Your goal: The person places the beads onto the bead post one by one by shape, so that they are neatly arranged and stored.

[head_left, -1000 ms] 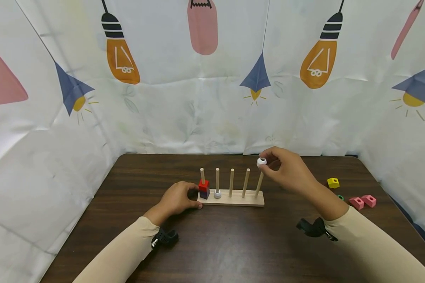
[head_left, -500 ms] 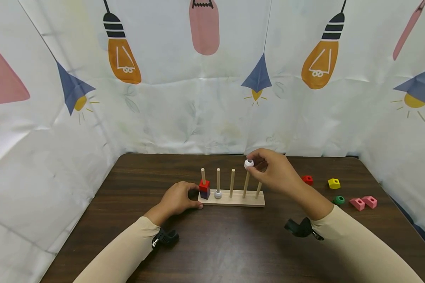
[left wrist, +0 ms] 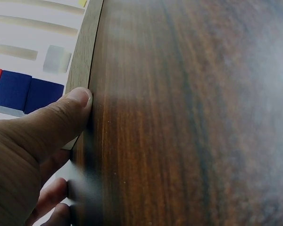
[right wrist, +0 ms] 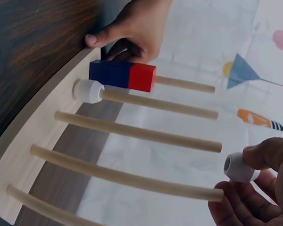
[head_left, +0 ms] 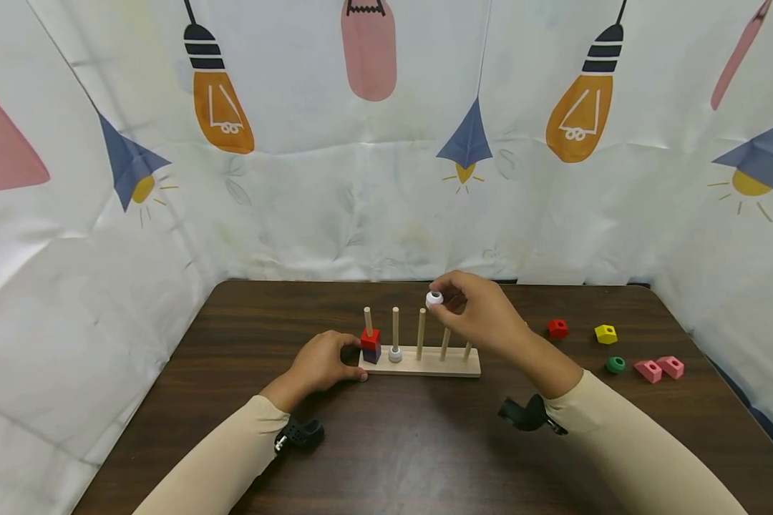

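Note:
A wooden base [head_left: 430, 363] [right wrist: 19, 127] with several upright pegs stands on the table. Its leftmost peg carries a red block [head_left: 370, 338] [right wrist: 142, 77] above dark blue ones [head_left: 371, 355] [left wrist: 12, 90] [right wrist: 109, 74]; a white bead [head_left: 395, 354] [right wrist: 88, 91] sits low on the second peg. My left hand [head_left: 322, 362] [left wrist: 33, 136] [right wrist: 140, 29] grips the base's left end, thumb on the front edge. Pinched in my right hand [head_left: 483, 309] [right wrist: 269, 179], a second white bead [head_left: 434, 299] [right wrist: 239, 167] is off the pegs, near their tops.
On the table's right side lie a red block [head_left: 557, 329], a yellow block [head_left: 606, 334], a green bead [head_left: 615, 365] and two pink blocks [head_left: 648, 370] [head_left: 671, 367]. A patterned cloth [head_left: 361, 214] hangs behind the table [head_left: 393, 458].
My right hand has moved left with the white bead, from above the rightmost peg to near the middle one. The red block at right has come into sight. My left hand stays put.

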`<move>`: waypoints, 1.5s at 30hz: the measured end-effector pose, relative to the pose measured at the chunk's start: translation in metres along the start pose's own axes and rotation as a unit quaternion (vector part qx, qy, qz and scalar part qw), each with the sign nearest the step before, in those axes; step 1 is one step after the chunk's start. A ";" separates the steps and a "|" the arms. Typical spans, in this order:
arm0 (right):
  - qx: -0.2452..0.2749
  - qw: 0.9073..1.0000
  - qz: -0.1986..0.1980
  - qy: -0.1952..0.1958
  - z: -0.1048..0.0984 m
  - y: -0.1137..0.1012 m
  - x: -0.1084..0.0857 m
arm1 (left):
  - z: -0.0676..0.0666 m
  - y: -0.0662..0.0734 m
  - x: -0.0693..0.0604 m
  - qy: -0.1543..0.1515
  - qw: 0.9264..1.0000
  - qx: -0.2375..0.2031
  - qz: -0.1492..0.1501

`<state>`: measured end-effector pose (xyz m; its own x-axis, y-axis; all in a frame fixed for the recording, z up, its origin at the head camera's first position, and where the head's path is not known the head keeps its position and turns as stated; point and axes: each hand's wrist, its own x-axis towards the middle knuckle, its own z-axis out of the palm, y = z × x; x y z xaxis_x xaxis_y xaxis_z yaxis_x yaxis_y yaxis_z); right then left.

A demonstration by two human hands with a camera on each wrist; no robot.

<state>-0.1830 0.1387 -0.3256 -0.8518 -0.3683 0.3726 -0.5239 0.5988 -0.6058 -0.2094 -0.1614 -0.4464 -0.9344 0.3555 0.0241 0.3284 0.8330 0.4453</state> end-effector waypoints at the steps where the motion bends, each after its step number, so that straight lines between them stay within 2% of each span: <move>1: 0.002 1.000 0.000 0.000 0.001 -0.001 0.001 | 0.000 0.000 0.000 0.000 1.000 0.000 -0.001; 17: 0.028 0.999 0.014 -0.019 0.024 -0.013 0.009 | 0.002 -0.003 0.000 0.000 1.000 -0.006 0.000; 31: 0.043 0.999 0.008 0.008 0.042 -0.023 0.018 | 0.000 -0.003 0.000 -0.001 1.000 -0.010 0.002; 39: 0.062 0.998 0.028 0.014 0.053 -0.024 0.017 | 0.000 -0.003 0.000 0.000 1.000 -0.017 0.010; 45: 0.063 0.997 0.049 0.024 0.065 -0.020 0.012 | 0.001 -0.002 0.000 0.000 1.000 -0.017 0.005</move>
<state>-0.1832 0.0764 -0.3547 -0.8990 -0.2769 0.3391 -0.4375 0.5348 -0.7229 -0.2103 -0.1629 -0.4480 -0.9309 0.3640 0.0291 0.3332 0.8141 0.4756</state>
